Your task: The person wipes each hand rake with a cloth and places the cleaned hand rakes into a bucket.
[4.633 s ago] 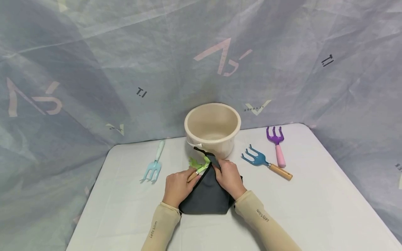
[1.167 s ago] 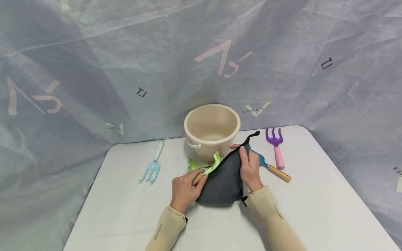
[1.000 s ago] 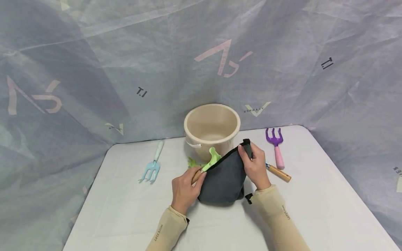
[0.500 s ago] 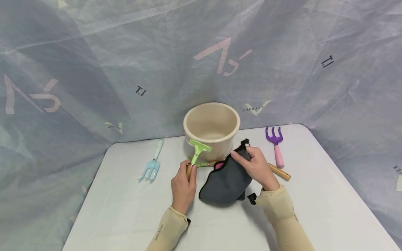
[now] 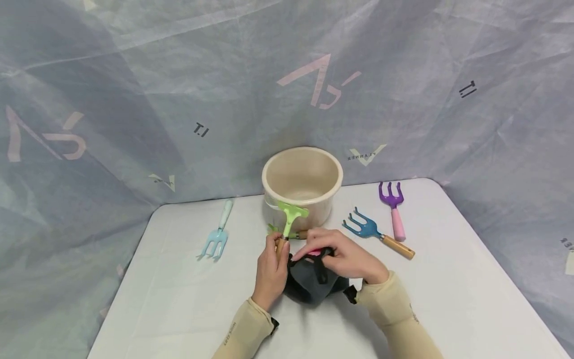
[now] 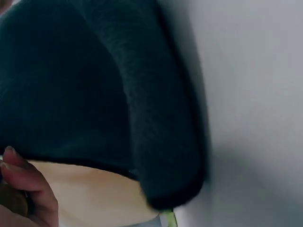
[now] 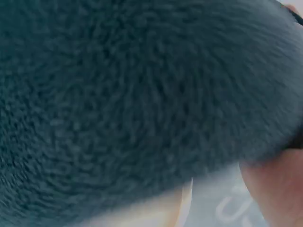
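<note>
My left hand (image 5: 272, 271) grips the wooden handle of a small light-green hand rake (image 5: 292, 213), its head pointing up in front of the bucket. A dark grey cloth bag (image 5: 309, 284) with black edging sags just right of that hand; something pink (image 5: 315, 253) shows at its mouth. My right hand (image 5: 347, 254) pinches the bag's edge, its index finger stretched toward the left hand. Fuzzy cloth fills most of the right wrist view, with fingers (image 7: 277, 184) at the lower right. In the left wrist view the bag (image 6: 161, 118) hides most of the work.
A cream bucket (image 5: 332, 192) stands at the back middle. Before it lies another green tool with a wooden handle (image 5: 301, 234). A pale blue hand fork (image 5: 218, 238) lies left; a blue one (image 5: 368, 228) and a purple-and-pink one (image 5: 394, 204) lie right.
The green rake has come out of the bag's mouth in my left hand and now stands upright. My right hand has brought the bag's edge leftward and down, uncovering the blue fork.
</note>
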`<state>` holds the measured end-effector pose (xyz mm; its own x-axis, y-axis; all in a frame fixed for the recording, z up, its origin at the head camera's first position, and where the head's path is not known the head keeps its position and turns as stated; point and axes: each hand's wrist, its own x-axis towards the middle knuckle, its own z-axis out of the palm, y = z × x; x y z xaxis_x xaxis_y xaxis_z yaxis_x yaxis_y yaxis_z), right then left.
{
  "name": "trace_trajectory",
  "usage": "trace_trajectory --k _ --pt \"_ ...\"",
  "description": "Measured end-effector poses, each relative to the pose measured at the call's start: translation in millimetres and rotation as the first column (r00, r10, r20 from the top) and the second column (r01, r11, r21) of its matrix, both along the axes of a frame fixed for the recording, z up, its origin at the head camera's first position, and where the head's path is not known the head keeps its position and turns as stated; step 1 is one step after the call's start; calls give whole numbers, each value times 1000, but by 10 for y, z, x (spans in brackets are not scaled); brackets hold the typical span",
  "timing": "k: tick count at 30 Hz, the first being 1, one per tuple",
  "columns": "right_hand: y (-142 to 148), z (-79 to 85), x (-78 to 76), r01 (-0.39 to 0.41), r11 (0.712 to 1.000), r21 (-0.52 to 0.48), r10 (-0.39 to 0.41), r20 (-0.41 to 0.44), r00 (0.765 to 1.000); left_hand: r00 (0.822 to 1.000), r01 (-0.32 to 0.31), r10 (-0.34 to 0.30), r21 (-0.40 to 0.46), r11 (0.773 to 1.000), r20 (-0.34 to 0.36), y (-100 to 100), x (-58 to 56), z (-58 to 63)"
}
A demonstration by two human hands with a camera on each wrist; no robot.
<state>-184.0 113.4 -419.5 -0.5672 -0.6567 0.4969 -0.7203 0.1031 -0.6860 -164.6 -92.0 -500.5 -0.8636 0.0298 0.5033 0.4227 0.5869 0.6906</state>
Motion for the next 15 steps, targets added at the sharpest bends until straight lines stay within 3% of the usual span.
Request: trace_trajectory --k 1,2,3,4,5,7,8,9,10,11,12,15 --pt "-56 -10 -2 34 999 -14 -35 -105 994 1000 2 -2 -14 1000 -3 9 12 -10" --pt "-110 -22 -7 104 994 -33 -109 -219 970 1000 6 -7 -24 1000 -4 19 25 -19" --pt "-158 -38 -17 204 977 -60 -212 -331 919 1000 12 -12 -32 999 -1 30 39 -29" --pt "-198 -59 -29 320 942 -97 -330 -430 840 1000 20 -20 -34 999 -2 41 52 -35" --pt "-230 -86 -43 432 890 -146 -443 -503 742 999 33 -33 -29 999 -4 55 65 -41" --pt "-267 -140 -62 607 752 -257 -625 -568 535 998 62 -62 -12 998 -2 87 89 -44" --pt "-277 -165 -65 658 693 -296 -682 -567 463 997 77 -77 -1 997 2 106 98 -41" --pt "-285 -191 -66 685 651 -325 -719 -553 421 996 89 -89 12 996 7 124 107 -36" --pt "-293 -212 -65 699 626 -345 -744 -534 402 995 102 -103 29 994 12 143 114 -29" --pt "-305 -233 -62 702 619 -353 -755 -516 406 993 113 -114 47 993 20 160 121 -22" --pt "-318 -256 -61 696 624 -355 -756 -502 420 992 120 -122 61 991 26 175 129 -13" --pt "-374 -314 -59 647 690 -326 -707 -495 505 992 121 -125 85 989 34 215 142 5"
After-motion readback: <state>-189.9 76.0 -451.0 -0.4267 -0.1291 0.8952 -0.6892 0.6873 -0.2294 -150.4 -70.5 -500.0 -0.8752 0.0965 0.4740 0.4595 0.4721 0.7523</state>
